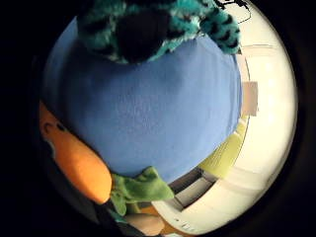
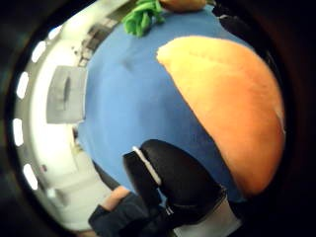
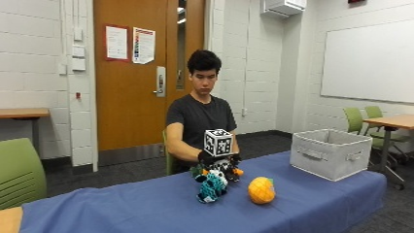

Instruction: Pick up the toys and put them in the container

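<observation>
Several toys bunched mid-table on the blue tablecloth (image 3: 129,208): teal plush (image 3: 211,187), orange round plush (image 3: 261,190), carrot plush (image 1: 79,160) w/ green top nearer the person. Grey container (image 3: 330,153) sits at the table's far end, well apart, so each toy needs a carry over. Right hand (image 3: 216,159) is over the cluster, carrot close under palm. Gloved thumb (image 2: 173,182) looks curled but contact w/ any toy isn't visible, so can't tell if it's grasping or released

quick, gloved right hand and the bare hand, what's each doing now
Right hand: over the toys on the blue tablecloth; whether it holds one cannot be told.
Bare hand: hidden behind the toys; cannot be told.
</observation>
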Action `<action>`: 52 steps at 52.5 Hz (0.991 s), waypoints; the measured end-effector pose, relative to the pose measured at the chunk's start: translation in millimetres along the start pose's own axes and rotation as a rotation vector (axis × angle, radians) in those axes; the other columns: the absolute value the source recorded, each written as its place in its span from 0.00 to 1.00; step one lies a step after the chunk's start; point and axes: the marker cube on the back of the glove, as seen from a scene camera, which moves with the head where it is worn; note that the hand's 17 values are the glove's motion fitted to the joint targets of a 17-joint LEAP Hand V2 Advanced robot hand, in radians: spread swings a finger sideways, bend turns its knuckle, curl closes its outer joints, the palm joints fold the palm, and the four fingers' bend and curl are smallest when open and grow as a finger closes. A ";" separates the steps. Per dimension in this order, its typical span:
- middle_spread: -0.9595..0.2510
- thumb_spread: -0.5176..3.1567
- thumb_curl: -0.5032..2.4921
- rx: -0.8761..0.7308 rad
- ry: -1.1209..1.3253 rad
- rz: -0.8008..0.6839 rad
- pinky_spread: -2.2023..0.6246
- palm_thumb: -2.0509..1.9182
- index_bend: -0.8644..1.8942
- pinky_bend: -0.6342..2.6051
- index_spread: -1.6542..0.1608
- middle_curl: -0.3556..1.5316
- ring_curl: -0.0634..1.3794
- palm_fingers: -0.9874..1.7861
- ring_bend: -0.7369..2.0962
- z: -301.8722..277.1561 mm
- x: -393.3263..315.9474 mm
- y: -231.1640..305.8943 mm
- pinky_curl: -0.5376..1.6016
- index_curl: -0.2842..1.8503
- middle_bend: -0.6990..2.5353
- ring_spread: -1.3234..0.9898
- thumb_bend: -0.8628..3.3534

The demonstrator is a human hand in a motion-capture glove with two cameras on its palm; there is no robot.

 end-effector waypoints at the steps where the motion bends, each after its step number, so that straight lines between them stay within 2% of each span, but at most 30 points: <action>1: 0.69 0.42 0.19 -0.002 -0.002 0.003 0.73 0.48 0.40 0.34 0.76 0.40 0.18 0.35 0.31 1.7 -0.6 0.8 0.41 0.34 0.28 0.43 0.18; 7: 0.69 0.43 0.19 0.018 0.003 0.021 0.73 0.50 0.40 0.33 0.76 0.40 0.17 0.34 0.32 2.6 -5.3 2.7 0.41 0.35 0.28 0.43 0.19; 14: 0.68 0.46 0.21 0.031 -0.010 -0.002 0.71 0.53 0.48 0.33 0.74 0.39 0.17 0.40 0.32 -3.3 -5.5 1.2 0.41 0.37 0.27 0.42 0.21; 18: 0.67 0.49 0.22 0.038 -0.031 -0.027 0.70 0.55 0.50 0.34 0.74 0.39 0.18 0.48 0.35 -9.6 -4.7 0.9 0.41 0.38 0.27 0.40 0.22; 21: 0.66 0.50 0.22 0.051 -0.029 -0.037 0.69 0.56 0.51 0.34 0.74 0.39 0.18 0.50 0.35 -14.1 -5.5 2.1 0.41 0.39 0.27 0.40 0.22; 22: 0.66 0.51 0.22 0.060 -0.026 -0.039 0.69 0.56 0.54 0.35 0.74 0.39 0.20 0.55 0.36 -15.7 -6.1 3.0 0.41 0.40 0.27 0.40 0.23; 25: 0.66 0.52 0.23 0.095 -0.018 -0.050 0.68 0.57 0.54 0.35 0.74 0.38 0.20 0.58 0.38 -20.5 -7.4 6.5 0.41 0.40 0.27 0.39 0.23; 26: 0.66 0.52 0.23 0.104 -0.016 -0.053 0.68 0.57 0.55 0.35 0.74 0.38 0.21 0.62 0.40 -22.4 -7.1 7.3 0.42 0.41 0.27 0.39 0.23; 27: 0.65 0.53 0.23 0.113 -0.015 -0.055 0.67 0.58 0.54 0.37 0.74 0.38 0.22 0.66 0.42 -24.6 -6.2 7.4 0.42 0.40 0.28 0.38 0.24; 29: 0.65 0.53 0.23 0.126 -0.015 -0.058 0.67 0.58 0.54 0.37 0.74 0.38 0.22 0.66 0.42 -29.4 -3.1 5.5 0.42 0.41 0.27 0.38 0.24; 33: 0.59 0.54 0.24 0.125 -0.020 -0.069 0.65 0.60 0.48 0.39 0.74 0.40 0.25 0.78 0.47 -34.1 5.5 -4.0 0.43 0.40 0.32 0.37 0.25; 35: 0.57 0.54 0.24 0.113 -0.022 -0.070 0.64 0.61 0.47 0.40 0.74 0.41 0.27 0.79 0.49 -33.4 8.2 -7.3 0.43 0.40 0.33 0.37 0.25; 36: 0.56 0.55 0.25 0.107 -0.024 -0.068 0.63 0.62 0.43 0.38 0.74 0.44 0.32 0.86 0.56 -32.7 9.0 -8.3 0.42 0.39 0.37 0.37 0.26; 37: 0.55 0.55 0.25 0.100 -0.026 -0.065 0.63 0.62 0.41 0.37 0.74 0.45 0.33 0.87 0.58 -32.1 9.7 -9.4 0.43 0.40 0.40 0.37 0.26; 43: 0.53 0.52 0.28 0.051 -0.038 -0.050 0.61 0.65 0.37 0.39 0.74 0.51 0.39 0.87 0.65 -34.2 14.4 -20.1 0.44 0.39 0.49 0.39 0.26; 52: 0.53 0.48 0.32 0.045 -0.036 -0.080 0.61 0.68 0.38 0.42 0.74 0.54 0.42 0.83 0.70 -68.1 5.3 -32.9 0.45 0.41 0.54 0.41 0.26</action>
